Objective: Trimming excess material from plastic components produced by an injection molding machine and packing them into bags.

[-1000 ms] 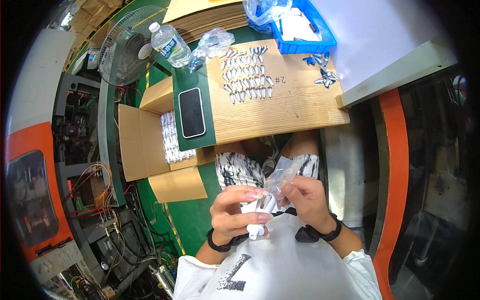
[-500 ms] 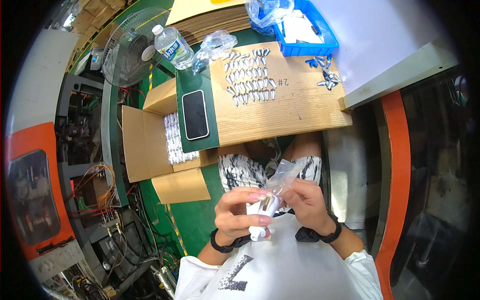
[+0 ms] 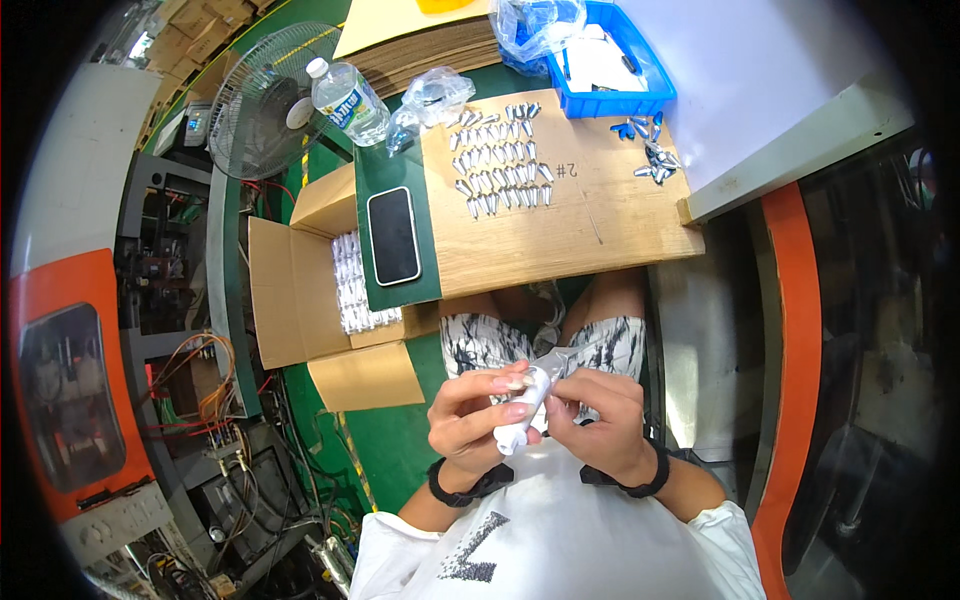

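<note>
In front of my chest, my left hand [image 3: 466,428] is closed round a white plastic tube-like part [image 3: 512,432] with a narrower knob at its lower end. A clear plastic bag [image 3: 553,360] covers the upper end of that part. At its right side, my right hand [image 3: 608,425] is closed, its thumb and fingers pinching the bag film near the part. How far the film reaches down is hard to make out. Beyond my knees, rows of small silvery pointed pieces [image 3: 500,165] lie on a brown board [image 3: 610,215].
A phone [image 3: 393,235], a water bottle [image 3: 348,100] and a crumpled bag [image 3: 440,92] lie or stand left of the board. Below them is an open carton [image 3: 285,290] of wrapped white pieces. A blue tray [image 3: 612,102] and loose blue-silver pieces [image 3: 655,160] sit right. A fan [image 3: 265,105] stands far left.
The white part has moved slightly up and turned in my left hand. My right hand has come lower along the bag, and less loose film sticks up above the part.
</note>
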Action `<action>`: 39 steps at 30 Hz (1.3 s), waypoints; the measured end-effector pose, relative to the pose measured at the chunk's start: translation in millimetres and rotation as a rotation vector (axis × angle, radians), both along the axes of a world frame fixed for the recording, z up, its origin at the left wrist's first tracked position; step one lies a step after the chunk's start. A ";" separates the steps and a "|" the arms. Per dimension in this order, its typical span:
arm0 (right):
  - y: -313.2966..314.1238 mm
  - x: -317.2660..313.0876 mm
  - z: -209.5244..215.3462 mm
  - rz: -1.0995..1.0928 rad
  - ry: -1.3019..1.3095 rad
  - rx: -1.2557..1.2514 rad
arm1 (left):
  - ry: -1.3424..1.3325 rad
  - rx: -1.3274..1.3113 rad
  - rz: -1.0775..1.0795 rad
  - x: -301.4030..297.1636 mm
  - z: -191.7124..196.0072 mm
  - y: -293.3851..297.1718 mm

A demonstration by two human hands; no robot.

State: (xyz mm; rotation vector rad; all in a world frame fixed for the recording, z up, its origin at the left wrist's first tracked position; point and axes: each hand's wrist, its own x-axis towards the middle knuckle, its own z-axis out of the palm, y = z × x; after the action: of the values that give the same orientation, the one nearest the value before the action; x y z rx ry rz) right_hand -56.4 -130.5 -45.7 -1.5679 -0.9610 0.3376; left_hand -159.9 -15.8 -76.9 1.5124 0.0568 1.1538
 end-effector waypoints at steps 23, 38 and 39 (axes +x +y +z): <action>45.2 -23.2 -31.7 0.140 0.330 -0.259 | 0.390 -0.490 -0.048 -38.7 -17.5 36.2; 110.3 -60.9 -81.4 0.561 0.413 -0.624 | 0.889 -0.209 0.067 -140.7 -71.5 95.5; 113.7 -62.5 -81.4 0.543 0.403 -0.636 | 0.897 -0.318 0.066 -148.6 -83.0 105.6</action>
State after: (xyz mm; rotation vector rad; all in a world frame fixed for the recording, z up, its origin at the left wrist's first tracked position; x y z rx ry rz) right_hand -118.9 -16.7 -127.1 -1.6676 -0.9930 1.3969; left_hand -308.5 89.8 -159.9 1.6266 0.8582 0.4046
